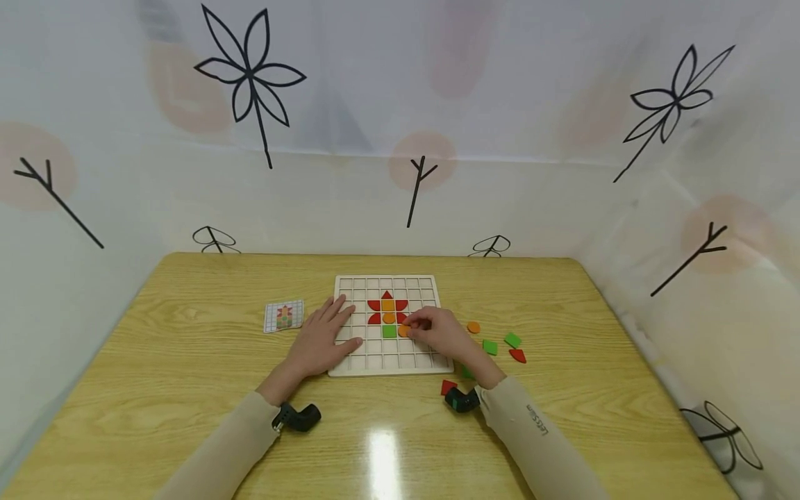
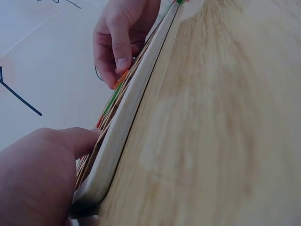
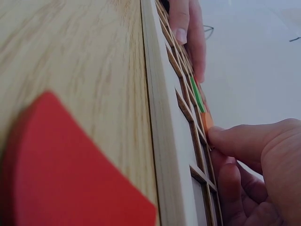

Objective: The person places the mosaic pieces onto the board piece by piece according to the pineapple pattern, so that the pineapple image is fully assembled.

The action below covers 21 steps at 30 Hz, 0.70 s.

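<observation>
A white grid board lies on the table, with red, orange and green pieces set in its middle cells. My left hand rests spread over the board's left edge, its thumb on the grid in the left wrist view. Between thumb and fingers, my right hand pinches an orange round piece right at a cell beside the green square. In the right wrist view this orange piece sits low at the grid, next to the green one. Above the green square is another orange round piece.
Left of the board lies a pattern card. On the right are a loose orange disc, green squares and a red piece. Another red piece lies near the board's front right corner. A printed cloth hangs behind the table.
</observation>
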Each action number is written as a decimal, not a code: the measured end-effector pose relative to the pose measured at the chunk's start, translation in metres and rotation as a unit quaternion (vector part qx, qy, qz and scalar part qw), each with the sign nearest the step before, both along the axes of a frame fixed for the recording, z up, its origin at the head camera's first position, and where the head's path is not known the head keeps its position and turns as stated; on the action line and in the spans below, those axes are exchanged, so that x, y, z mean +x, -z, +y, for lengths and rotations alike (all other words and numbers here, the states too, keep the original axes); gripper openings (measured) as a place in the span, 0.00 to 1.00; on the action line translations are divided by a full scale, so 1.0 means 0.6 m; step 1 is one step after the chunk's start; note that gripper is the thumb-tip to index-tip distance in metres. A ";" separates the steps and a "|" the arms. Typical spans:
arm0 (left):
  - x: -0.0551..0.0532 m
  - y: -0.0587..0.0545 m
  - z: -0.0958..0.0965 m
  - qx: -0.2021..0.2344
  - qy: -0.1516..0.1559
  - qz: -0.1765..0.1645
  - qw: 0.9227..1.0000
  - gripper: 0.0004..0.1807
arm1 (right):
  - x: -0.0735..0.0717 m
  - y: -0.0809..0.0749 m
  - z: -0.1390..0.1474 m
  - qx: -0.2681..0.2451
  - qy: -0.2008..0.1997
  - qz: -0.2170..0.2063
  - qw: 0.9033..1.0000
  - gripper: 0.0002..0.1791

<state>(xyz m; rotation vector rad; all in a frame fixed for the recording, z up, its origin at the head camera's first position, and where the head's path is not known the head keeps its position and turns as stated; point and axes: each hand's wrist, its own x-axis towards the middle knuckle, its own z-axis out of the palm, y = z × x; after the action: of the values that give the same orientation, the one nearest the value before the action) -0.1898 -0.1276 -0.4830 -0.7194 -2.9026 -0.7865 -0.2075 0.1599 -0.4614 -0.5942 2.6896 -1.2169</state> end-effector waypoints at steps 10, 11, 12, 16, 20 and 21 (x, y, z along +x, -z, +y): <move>0.001 -0.001 0.000 0.006 0.000 0.001 1.000 0.39 | 0.004 -0.006 0.001 0.003 0.005 -0.010 1.000 0.06; 0.001 -0.001 -0.001 0.005 0.000 0.001 1.000 0.39 | 0.004 -0.006 0.002 0.002 0.004 -0.011 1.000 0.06; 0.001 -0.001 -0.001 0.005 0.001 0.002 1.000 0.39 | 0.004 -0.006 0.002 0.001 0.003 -0.011 1.000 0.06; 0.001 -0.001 -0.001 0.003 0.001 0.001 1.000 0.39 | 0.005 -0.007 0.006 -0.005 -0.005 -0.009 1.000 0.07; 0.002 -0.002 -0.001 0.003 0.003 0.001 1.000 0.39 | 0.005 -0.006 0.012 -0.012 -0.008 -0.001 1.000 0.08; 0.002 -0.002 -0.001 0.004 0.002 0.001 1.000 0.39 | 0.005 -0.006 0.013 -0.013 -0.008 0.001 1.000 0.08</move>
<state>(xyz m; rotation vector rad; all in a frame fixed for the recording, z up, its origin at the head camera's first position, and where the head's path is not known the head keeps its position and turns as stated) -0.1885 -0.1283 -0.4816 -0.7263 -2.8954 -0.7958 -0.2043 0.1680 -0.4581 -0.6197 2.6682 -1.2501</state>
